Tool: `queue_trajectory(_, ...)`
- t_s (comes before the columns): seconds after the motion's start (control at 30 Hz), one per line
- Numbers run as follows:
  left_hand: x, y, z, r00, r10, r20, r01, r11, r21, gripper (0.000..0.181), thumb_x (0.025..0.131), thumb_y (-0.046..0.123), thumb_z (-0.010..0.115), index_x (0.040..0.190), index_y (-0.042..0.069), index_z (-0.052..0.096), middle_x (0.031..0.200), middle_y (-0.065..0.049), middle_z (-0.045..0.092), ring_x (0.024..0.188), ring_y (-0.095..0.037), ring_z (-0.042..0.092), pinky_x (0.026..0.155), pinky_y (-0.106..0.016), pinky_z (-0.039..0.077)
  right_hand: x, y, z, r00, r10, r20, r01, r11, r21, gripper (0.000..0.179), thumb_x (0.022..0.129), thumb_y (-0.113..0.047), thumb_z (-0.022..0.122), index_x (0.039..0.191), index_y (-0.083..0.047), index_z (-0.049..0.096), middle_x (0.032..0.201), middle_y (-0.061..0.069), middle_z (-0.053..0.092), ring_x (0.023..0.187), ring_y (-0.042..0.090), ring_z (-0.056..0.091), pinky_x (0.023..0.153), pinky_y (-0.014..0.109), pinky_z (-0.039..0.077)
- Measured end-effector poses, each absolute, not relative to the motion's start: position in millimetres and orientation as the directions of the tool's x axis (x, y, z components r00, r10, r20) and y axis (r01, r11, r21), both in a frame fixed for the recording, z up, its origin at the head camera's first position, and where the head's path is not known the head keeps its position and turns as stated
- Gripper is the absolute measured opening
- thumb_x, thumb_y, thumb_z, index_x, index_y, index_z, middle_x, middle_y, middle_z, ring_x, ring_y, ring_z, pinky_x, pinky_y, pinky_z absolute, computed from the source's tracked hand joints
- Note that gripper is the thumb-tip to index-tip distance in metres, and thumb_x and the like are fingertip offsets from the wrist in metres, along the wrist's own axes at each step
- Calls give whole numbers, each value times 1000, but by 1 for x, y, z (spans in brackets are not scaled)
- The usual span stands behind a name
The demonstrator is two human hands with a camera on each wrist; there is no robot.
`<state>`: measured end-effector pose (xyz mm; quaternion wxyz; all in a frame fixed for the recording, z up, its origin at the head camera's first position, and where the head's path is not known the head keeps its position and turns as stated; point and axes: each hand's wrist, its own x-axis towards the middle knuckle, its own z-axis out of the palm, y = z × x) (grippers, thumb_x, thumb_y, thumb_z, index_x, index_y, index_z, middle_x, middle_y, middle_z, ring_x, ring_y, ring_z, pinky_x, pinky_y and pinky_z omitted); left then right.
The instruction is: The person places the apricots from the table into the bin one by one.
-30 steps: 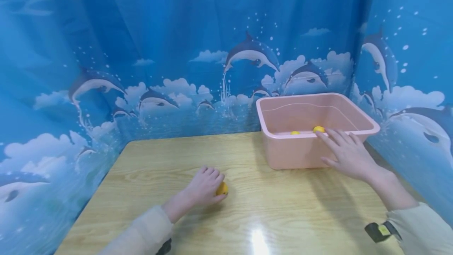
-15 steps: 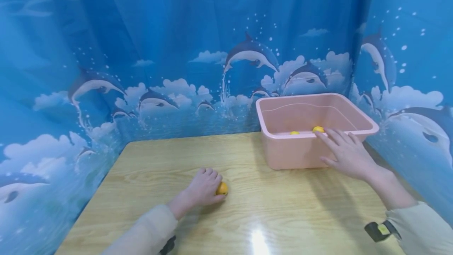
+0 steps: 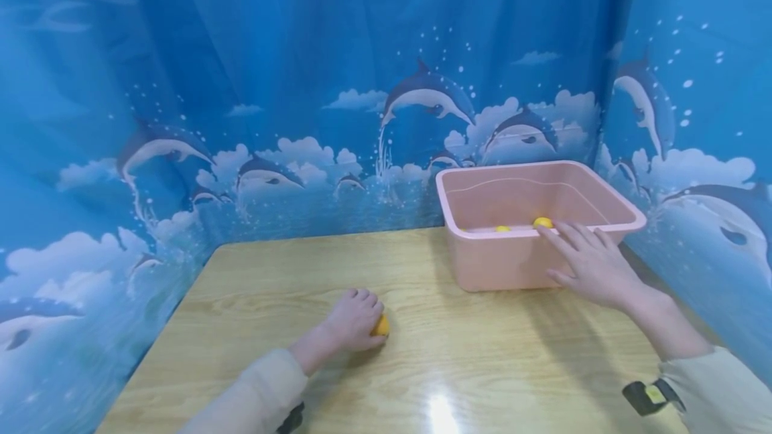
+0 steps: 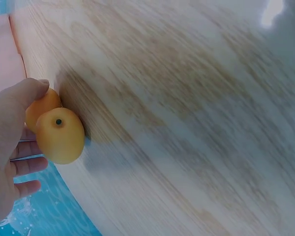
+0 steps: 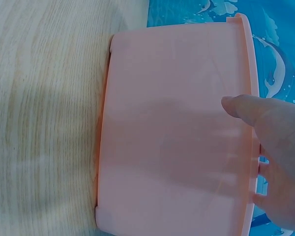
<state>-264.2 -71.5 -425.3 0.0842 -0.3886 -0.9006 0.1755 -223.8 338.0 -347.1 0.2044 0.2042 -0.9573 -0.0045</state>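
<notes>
My left hand (image 3: 356,320) is low over the table, with its thumb and fingers around a smooth yellow-orange fruit (image 3: 381,327). Two such fruits appear in the left wrist view. The rear fruit (image 4: 39,107) lies between thumb and fingers; the nearer fruit (image 4: 61,140), oval with a dark green stem spot, touches it. Whether the nearer one is also gripped I cannot tell. My right hand (image 3: 594,266) rests at the near rim of a pink plastic bin (image 3: 503,263), fingers stretched over the rim and thumb along the outer wall. Its fingertips are partly hidden in the right wrist view.
Inside the bin lie a yellow fruit (image 3: 543,222) near my right fingers and another yellow fruit (image 3: 502,228) further left, both partly hidden by the rim. A wood-grain table (image 3: 289,266) extends left of the bin. Blue dolphin-print curtains (image 3: 301,86) enclose the back and sides.
My left hand has shifted slightly to the right and now covers more of the fruit in the head view. The right hand has stayed at the bin's rim.
</notes>
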Motion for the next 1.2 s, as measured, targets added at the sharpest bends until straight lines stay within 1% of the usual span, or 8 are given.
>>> queue_trajectory(0.17,-264,-69,-425,-670,742,31,680,630,-376,45,80,58,57,89,14,58,82,2,49,82,-16,49,77,-34,42,-223,337,-347,-838,-388,384,-386,918,86,77,78,-27,73,141,-7,33,134,27,38,121,45,33,95,64,22)
queue_trajectory(0.4,-264,-64,-419,-660,749,61,689,636,-349,44,80,57,57,90,14,58,82,3,49,81,-15,48,79,-35,43,-223,337,-347,-836,-390,387,-389,917,83,78,77,-28,73,141,-7,32,134,27,37,121,45,33,94,65,22)
queue_trajectory(0.63,-263,-59,-411,-652,752,97,693,643,-326,41,80,56,58,85,16,55,79,4,45,76,-14,43,74,-33,40,-223,338,-348,-837,-394,379,-391,916,87,79,78,-26,73,142,-7,31,135,27,36,122,45,32,95,64,21)
queue_trajectory(0.77,-264,-57,-407,-655,748,107,691,649,-317,40,79,55,60,87,15,55,79,4,44,76,-14,42,74,-33,39,-223,338,-348,-844,-393,365,-390,917,86,78,78,-26,72,142,-7,31,136,27,36,122,45,33,95,64,21)
queue_trajectory(0.9,-265,-56,-402,-656,746,113,688,653,-318,40,79,54,60,90,15,55,81,4,45,77,-14,42,74,-32,39,-222,337,-348,-843,-389,371,-388,918,82,77,78,-27,73,140,-6,33,136,27,36,122,45,33,95,64,22)
queue_trajectory(1.0,-267,-55,-397,-657,743,128,685,660,-308,40,79,53,61,90,15,55,82,4,46,77,-14,42,74,-32,39,-222,337,-348,-837,-390,384,-390,917,83,77,77,-26,73,140,-6,34,135,27,37,121,45,33,94,64,22)
queue_trajectory(1.1,-270,-53,-391,-646,746,161,687,660,-304,40,78,52,62,88,15,54,81,3,45,76,-14,42,73,-32,39,-223,338,-348,-834,-393,388,-391,916,86,78,77,-25,73,141,-7,33,135,27,37,121,45,34,94,64,22)
queue_trajectory(1.2,-273,-52,-384,-619,759,204,701,650,-294,38,78,51,63,84,15,52,79,3,44,75,-15,42,71,-31,39,-223,338,-347,-830,-395,394,-395,915,86,79,76,-25,74,141,-7,32,135,27,37,121,45,34,94,64,22)
